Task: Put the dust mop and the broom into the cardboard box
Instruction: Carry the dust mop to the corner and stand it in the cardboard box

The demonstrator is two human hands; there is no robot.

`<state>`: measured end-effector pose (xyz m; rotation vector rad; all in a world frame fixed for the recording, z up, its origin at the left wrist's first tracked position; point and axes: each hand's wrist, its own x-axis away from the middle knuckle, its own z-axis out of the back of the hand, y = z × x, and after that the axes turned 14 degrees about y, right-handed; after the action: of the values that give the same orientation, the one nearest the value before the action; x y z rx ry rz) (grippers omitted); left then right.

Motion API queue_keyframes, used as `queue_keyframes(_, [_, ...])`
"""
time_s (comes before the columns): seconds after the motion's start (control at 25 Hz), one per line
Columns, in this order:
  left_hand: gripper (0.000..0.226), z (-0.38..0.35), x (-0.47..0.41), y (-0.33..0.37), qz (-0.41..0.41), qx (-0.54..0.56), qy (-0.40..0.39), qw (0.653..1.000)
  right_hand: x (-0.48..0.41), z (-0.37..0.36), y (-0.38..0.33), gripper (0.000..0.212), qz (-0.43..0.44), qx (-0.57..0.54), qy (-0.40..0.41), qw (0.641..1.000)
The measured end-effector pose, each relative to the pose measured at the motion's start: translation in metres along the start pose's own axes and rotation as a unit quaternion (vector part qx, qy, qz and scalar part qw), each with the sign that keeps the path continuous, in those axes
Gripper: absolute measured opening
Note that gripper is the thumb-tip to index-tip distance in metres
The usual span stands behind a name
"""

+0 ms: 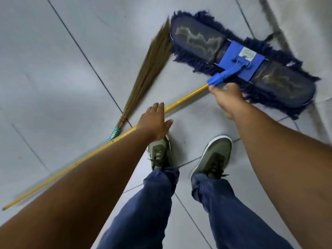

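Note:
The dust mop (197, 40) has a dark blue fringed head with a bright blue plastic bracket, and it lies at the upper right on the tiled floor. Its long yellow handle (186, 97) runs down to the lower left. My right hand (227, 97) is closed around the handle just below the blue connector. My left hand (154, 121) is over the middle of the handle with fingers spread; I cannot tell whether it touches. The broom (152, 56), a brown grass bundle with a teal-wrapped grip, lies on the floor left of the mop, under the handle. No cardboard box is in view.
My feet in olive green shoes (159, 151) stand on grey floor tiles (53, 69) just below my hands, with blue trouser legs beneath. A dark strip (274, 22) crosses the floor at the top right, with a paler surface beyond it.

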<state>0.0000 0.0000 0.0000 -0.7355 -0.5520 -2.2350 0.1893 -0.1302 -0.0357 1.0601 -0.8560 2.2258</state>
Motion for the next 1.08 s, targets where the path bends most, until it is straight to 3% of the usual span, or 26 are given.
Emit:
queue_keyframes(0.08, [0.076,-0.037,-0.043,-0.005,-0.003,0.010,-0.008,1.000,-0.042,-0.028,0.004,0.041,-0.049,-0.103,0.012,0.993])
queue_keyframes(0.16, [0.070,-0.062,-0.068,-0.015,0.036,0.022,-0.027,0.999,-0.068,-0.045,0.002,0.036,-0.119,-0.195,-0.002,0.974])
queue_keyframes(0.24, [0.053,-0.086,-0.079,-0.024,0.066,0.040,-0.021,0.997,-0.085,-0.057,-0.003,0.034,-0.141,-0.262,0.006,0.955])
queue_keyframes(0.4, [0.020,-0.079,-0.057,-0.033,0.036,-0.030,0.023,0.999,-0.068,-0.063,-0.014,0.025,-0.161,-0.315,0.005,0.935])
queue_keyframes(0.56, [0.018,-0.012,0.004,-0.039,0.025,-0.060,0.117,0.991,0.009,-0.048,-0.046,0.011,-0.154,-0.327,-0.014,0.932])
queue_keyframes(0.76, [0.028,0.094,0.083,-0.048,0.025,-0.127,0.151,0.980,0.120,-0.011,-0.080,0.009,-0.157,-0.368,-0.040,0.916])
queue_keyframes(1.08, [0.019,0.332,0.232,-0.012,0.060,-0.180,0.256,0.948,0.332,0.099,-0.168,0.014,-0.124,-0.401,-0.076,0.904])
